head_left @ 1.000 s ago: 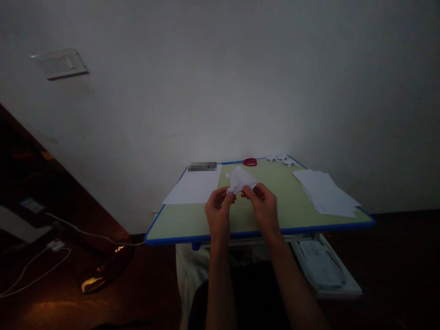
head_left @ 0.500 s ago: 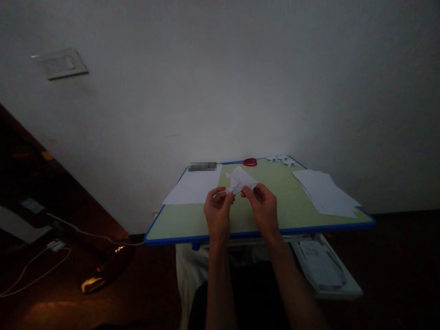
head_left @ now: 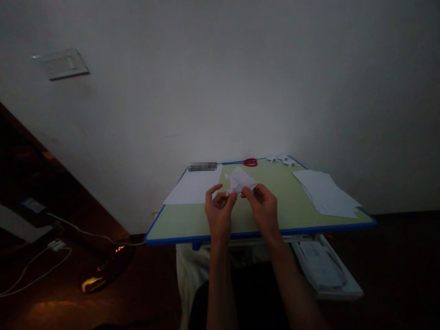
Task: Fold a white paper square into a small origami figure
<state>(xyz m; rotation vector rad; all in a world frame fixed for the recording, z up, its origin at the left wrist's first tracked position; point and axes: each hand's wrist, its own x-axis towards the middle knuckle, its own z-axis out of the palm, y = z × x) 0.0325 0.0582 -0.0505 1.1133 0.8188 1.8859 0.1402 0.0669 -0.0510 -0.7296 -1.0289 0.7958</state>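
A small piece of folded white paper (head_left: 241,178) is held up between my two hands above the table. My left hand (head_left: 219,211) pinches its lower left corner with the thumb and curled fingers, while the index finger is lifted off. At the lower right edge, my right hand (head_left: 264,206) grips the paper, its thumb pressed on the near face. A pointed flap sticks out at the paper's left side. The fingers behind the paper are partly hidden.
The light green table (head_left: 192,224) has a blue rim and stands against the wall. A large white sheet (head_left: 194,185) lies left, red-handled scissors (head_left: 250,162) at the back, small folded paper pieces (head_left: 283,160) back right, and a stack of paper (head_left: 325,192) right. An open drawer (head_left: 338,293) sits below.
My left index finger has lifted away from the paper, and the left thumb has slid slightly to the right along its lower edge. My right hand stays in place.
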